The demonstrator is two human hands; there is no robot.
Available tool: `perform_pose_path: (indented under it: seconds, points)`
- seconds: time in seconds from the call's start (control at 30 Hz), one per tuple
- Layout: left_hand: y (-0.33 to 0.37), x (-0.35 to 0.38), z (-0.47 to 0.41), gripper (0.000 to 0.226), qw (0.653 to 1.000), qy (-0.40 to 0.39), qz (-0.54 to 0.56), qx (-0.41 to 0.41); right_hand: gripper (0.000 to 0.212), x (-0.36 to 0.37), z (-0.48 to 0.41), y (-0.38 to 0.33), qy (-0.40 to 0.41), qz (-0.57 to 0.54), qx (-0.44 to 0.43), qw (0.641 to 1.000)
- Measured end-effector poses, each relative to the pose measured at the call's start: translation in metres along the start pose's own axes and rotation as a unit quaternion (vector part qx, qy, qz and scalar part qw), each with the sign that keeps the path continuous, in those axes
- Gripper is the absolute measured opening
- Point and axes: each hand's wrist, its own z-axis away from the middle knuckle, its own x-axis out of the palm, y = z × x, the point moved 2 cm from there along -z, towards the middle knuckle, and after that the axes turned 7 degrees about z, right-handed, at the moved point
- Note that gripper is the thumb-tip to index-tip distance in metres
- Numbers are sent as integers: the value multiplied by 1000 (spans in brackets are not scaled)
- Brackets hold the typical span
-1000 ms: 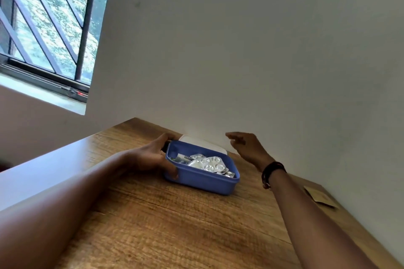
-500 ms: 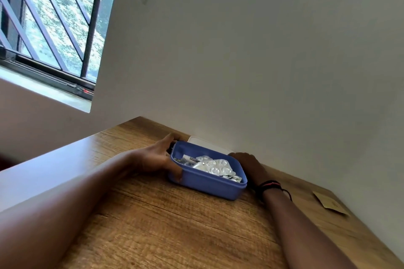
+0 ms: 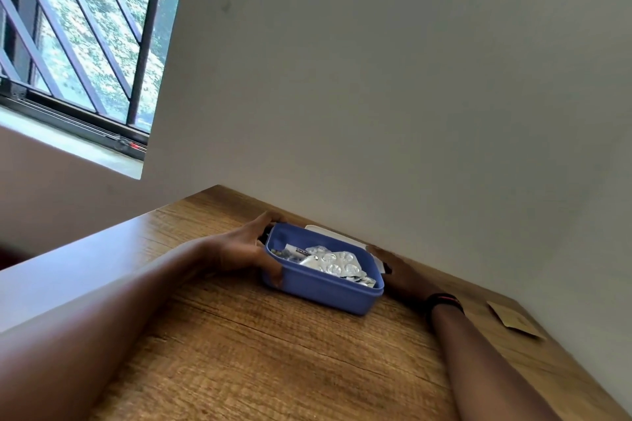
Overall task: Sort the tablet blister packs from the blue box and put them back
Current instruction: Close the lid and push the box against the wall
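Observation:
A blue plastic box [image 3: 328,290] stands on the wooden table [image 3: 273,359] close to the wall. Several silver tablet blister packs [image 3: 337,262] lie heaped inside it. My left hand [image 3: 244,249] clasps the box's left end, thumb on the front wall and fingers round the back. My right hand [image 3: 398,272] rests against the box's right end, mostly behind it, so its fingers are hidden. A black band sits on that wrist.
A white lid [image 3: 337,236] lies flat behind the box against the wall. A small brown paper packet [image 3: 514,318] lies on the table at the right, near the wall. The window with bars is at the upper left.
My right hand came down from above the table to the box's right end. The left hand kept its hold. The view moved slightly.

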Motion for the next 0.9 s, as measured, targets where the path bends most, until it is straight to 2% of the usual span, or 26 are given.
perform_pose_path:
  seconds: [0.07,0.1,0.2,0.27,0.33,0.43,0.5,0.57,0.63,0.73,0.83,0.9]
  points:
    - [0,0,0,91,1000,-2,1,0,15,-4,3,-6,48,34,-26,998]
    - [0,1,0,91,1000,-2,1,1,12,-7,4,-9,73,75,-50,993]
    - [-2,0,-1,92,1000,3,-2,5,25,-8,3,-17,94,223,-99,965]
    - [-4,-2,-1,93,1000,0,-7,6,32,-5,1,-17,92,276,-108,951]
    - [-5,-3,-1,88,1000,-5,-3,6,30,-5,0,-16,108,229,-96,963]
    - [-6,-3,-3,84,1000,-2,7,5,24,-12,0,-5,168,75,-46,982]
    - [-6,-2,-3,86,1000,1,7,7,33,-11,2,2,181,34,-53,981]
    - [-6,-1,-3,87,1000,-3,7,7,50,-7,4,5,131,-3,-57,990]
    - [-5,-1,-3,88,1000,-4,6,11,67,-7,6,5,52,-21,-26,998]
    - [-6,-1,-4,88,1000,-6,5,6,68,-20,9,4,-50,-78,7,996]
    - [-5,-2,-4,92,1000,-6,0,4,83,-31,13,8,-161,65,23,985]
    - [-6,-2,-4,98,1000,-9,-5,1,88,-36,16,3,-163,109,26,980]
